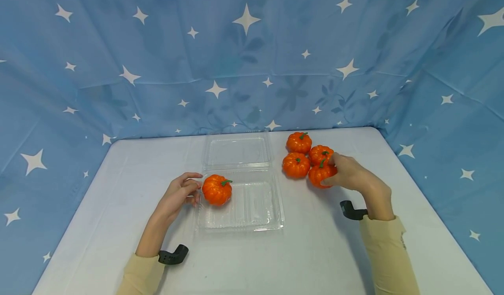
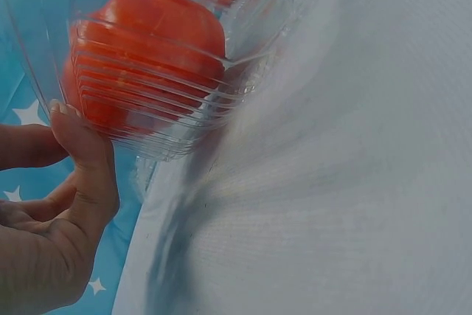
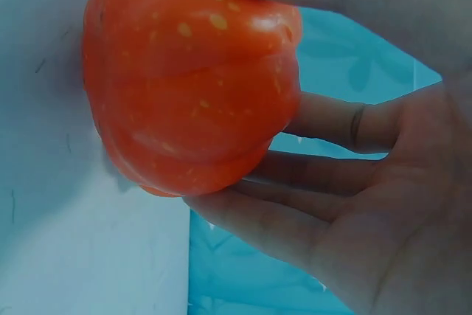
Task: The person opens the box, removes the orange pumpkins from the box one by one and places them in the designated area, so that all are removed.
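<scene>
A clear plastic clamshell box (image 1: 252, 223) lies on the table with its lid folded back, and a small orange toy pumpkin (image 1: 216, 191) sits in the left part of its base. My left hand (image 1: 180, 195) is at the box's left side; thumb and forefinger pinch its rim, as the left wrist view shows through the ribbed wall. Over to the right, my right hand (image 1: 348, 172) grips another toy pumpkin (image 3: 188, 86) between thumb and fingers. That pumpkin is the nearest of a cluster, close against its neighbours and low over the table.
Three more pumpkins stand behind and left of the gripped one: a back one (image 1: 298, 142), a left one (image 1: 295, 165) and a right one (image 1: 320, 154). The transparent lid (image 1: 237, 151) lies flat behind the base. A blue starry curtain (image 1: 252, 67) borders the white table (image 1: 244, 264).
</scene>
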Demonstrator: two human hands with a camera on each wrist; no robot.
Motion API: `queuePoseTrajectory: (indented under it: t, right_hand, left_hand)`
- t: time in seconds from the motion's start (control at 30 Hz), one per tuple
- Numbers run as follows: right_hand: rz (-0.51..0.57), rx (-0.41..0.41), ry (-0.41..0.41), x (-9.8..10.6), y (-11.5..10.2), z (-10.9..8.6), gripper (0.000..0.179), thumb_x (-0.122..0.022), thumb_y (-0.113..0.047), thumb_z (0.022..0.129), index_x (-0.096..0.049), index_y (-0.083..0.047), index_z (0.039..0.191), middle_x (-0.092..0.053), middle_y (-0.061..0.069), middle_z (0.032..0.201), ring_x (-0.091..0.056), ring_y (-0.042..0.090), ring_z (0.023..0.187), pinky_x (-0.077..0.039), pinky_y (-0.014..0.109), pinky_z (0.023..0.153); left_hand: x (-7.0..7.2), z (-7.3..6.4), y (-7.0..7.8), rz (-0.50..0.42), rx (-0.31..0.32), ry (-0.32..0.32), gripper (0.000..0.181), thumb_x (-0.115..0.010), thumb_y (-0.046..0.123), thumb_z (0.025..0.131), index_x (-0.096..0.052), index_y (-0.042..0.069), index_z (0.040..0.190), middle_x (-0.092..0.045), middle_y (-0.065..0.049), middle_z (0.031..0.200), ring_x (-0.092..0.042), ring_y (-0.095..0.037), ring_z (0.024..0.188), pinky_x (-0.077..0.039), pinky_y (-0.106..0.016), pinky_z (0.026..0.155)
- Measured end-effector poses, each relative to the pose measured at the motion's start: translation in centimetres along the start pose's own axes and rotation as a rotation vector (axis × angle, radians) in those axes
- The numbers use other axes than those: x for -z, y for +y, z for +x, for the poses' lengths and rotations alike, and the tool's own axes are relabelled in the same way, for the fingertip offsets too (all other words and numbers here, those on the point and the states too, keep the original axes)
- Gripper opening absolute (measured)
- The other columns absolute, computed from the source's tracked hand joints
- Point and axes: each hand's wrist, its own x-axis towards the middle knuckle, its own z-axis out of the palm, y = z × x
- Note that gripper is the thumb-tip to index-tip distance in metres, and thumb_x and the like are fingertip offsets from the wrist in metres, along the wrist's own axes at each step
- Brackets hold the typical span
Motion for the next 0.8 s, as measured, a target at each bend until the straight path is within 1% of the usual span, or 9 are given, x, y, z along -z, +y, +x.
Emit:
queuePoseTrajectory:
  t: [0.23,0.37,0.47,0.6,0.67,0.8]
  right_hand:
    - [-0.004,0.009,-0.013,-0.33,-0.01,0.33,0.062,-0.083,-0.026,0.085,-0.052,0.012,0.122,-0.064,0.024,0.113,-0.059,0.035,0.1,-0.056,0.049,0.087]
    - [0.004,0.007,-0.013,-0.39,0.04,0.25,0.063,-0.084,-0.026,0.084,-0.051,0.012,0.123,-0.063,0.026,0.115,-0.06,0.036,0.1,-0.056,0.05,0.087]
    - [0.01,-0.021,-0.036,-0.46,0.15,0.02,0.07,-0.084,-0.027,0.084,-0.047,0.011,0.129,-0.061,0.028,0.124,-0.059,0.039,0.107,-0.054,0.055,0.093]
    - [0.003,-0.079,-0.093,-0.57,0.3,-0.25,0.084,-0.085,-0.031,0.083,-0.04,0.014,0.139,-0.056,0.032,0.134,-0.056,0.044,0.117,-0.05,0.061,0.1]
    - [-0.011,-0.1,-0.117,-0.65,0.35,-0.29,0.089,-0.085,-0.032,0.082,-0.039,0.015,0.141,-0.055,0.033,0.136,-0.056,0.044,0.118,-0.049,0.062,0.1]
    - [-0.041,-0.121,-0.138,-0.93,0.42,-0.1,0.085,-0.087,-0.033,0.081,-0.044,0.015,0.137,-0.059,0.029,0.128,-0.057,0.041,0.112,-0.052,0.059,0.095]
  left_hand:
    - [0.1,-0.02,-0.03,0.002,0.0,-0.004,0.041,-0.051,0.007,0.103,-0.044,-0.006,0.141,-0.063,-0.005,0.08,-0.055,-0.016,0.063,-0.053,-0.026,0.056]
    - [0.09,-0.02,-0.03,0.005,0.0,-0.007,0.041,-0.053,0.009,0.104,-0.044,-0.006,0.141,-0.062,-0.005,0.079,-0.054,-0.016,0.063,-0.053,-0.027,0.056]
    - [0.07,-0.02,-0.02,0.006,-0.001,-0.007,0.041,-0.053,0.01,0.104,-0.044,-0.006,0.141,-0.062,-0.005,0.078,-0.054,-0.016,0.063,-0.053,-0.027,0.056]
    - [0.07,-0.03,-0.02,0.004,0.001,-0.009,0.041,-0.052,0.009,0.104,-0.044,-0.006,0.142,-0.062,-0.005,0.08,-0.054,-0.016,0.063,-0.053,-0.027,0.056]
    - [0.07,-0.02,-0.02,0.001,0.002,-0.008,0.041,-0.052,0.008,0.104,-0.044,-0.005,0.142,-0.062,-0.005,0.08,-0.055,-0.016,0.063,-0.053,-0.027,0.056]
    - [0.04,0.01,-0.05,-0.001,0.001,-0.006,0.041,-0.05,0.007,0.104,-0.045,-0.006,0.142,-0.062,-0.005,0.082,-0.055,-0.016,0.064,-0.053,-0.026,0.056]
